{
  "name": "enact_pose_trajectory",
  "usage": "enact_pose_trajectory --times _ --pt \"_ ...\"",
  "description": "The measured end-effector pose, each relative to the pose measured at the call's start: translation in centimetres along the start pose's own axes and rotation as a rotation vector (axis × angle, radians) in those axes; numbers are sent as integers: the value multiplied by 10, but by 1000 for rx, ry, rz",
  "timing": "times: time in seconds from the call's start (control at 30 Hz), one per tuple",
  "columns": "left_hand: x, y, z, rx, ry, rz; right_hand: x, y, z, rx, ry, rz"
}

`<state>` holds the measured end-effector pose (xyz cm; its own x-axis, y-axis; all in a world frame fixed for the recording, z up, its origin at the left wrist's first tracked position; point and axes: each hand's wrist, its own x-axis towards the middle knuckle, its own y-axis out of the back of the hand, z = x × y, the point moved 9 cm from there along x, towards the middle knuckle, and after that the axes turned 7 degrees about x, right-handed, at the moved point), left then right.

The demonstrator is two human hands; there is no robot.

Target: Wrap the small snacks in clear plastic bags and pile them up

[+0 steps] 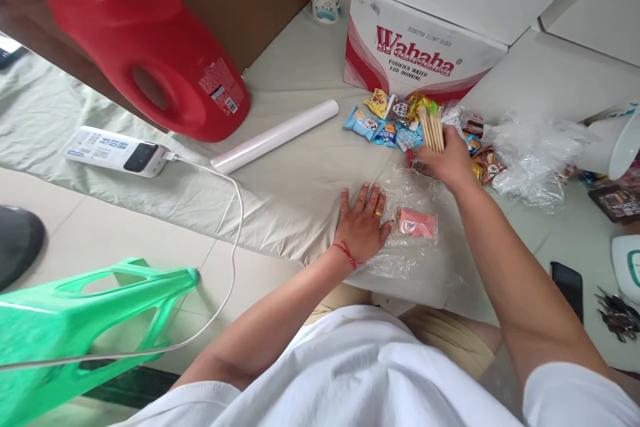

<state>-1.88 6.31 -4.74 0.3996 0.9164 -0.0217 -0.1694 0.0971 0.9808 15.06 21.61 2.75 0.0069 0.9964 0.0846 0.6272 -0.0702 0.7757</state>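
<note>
My left hand (363, 221) lies flat on the cloth-covered table, fingers spread, just left of a pink packet (417, 223) on clear plastic film (395, 263). Over the snack pile, my right hand (447, 157) is closed on a bundle of pale sticks (431, 128) with a green and yellow end. Blue snack packets (363, 123) and a yellow packet (379, 102) lie left of the bundle. A red packet (420, 163) sits partly under my right hand. Brown packets (487, 163) are to its right.
A Wahaha box (420, 47) stands behind the snacks. Crumpled clear plastic (537, 153) and a white cup (613, 143) are right. Left are a white roll (275, 137), red jug (150, 47), power bank (117, 151) with cable and green stool (60, 320).
</note>
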Motion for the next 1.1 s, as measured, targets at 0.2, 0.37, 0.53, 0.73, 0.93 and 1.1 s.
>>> enact_pose_trajectory --times 0.2,0.37,0.53,0.73,0.93,1.1 --pt "-1 2 0 3 -6 5 -136 1 6 -58 220 -326" --pt "-1 3 1 14 -11 12 -172 -24 10 -222 320 -359" --pt "-1 2 0 24 -1 20 -162 -20 20 -349 272 -405" --pt "0 -1 1 33 -6 28 -106 33 24 -244 216 -280" --pt "0 -1 0 50 14 16 -39 116 36 -178 -81 197" --pt "0 1 1 42 9 14 -77 86 33 -27 -96 59"
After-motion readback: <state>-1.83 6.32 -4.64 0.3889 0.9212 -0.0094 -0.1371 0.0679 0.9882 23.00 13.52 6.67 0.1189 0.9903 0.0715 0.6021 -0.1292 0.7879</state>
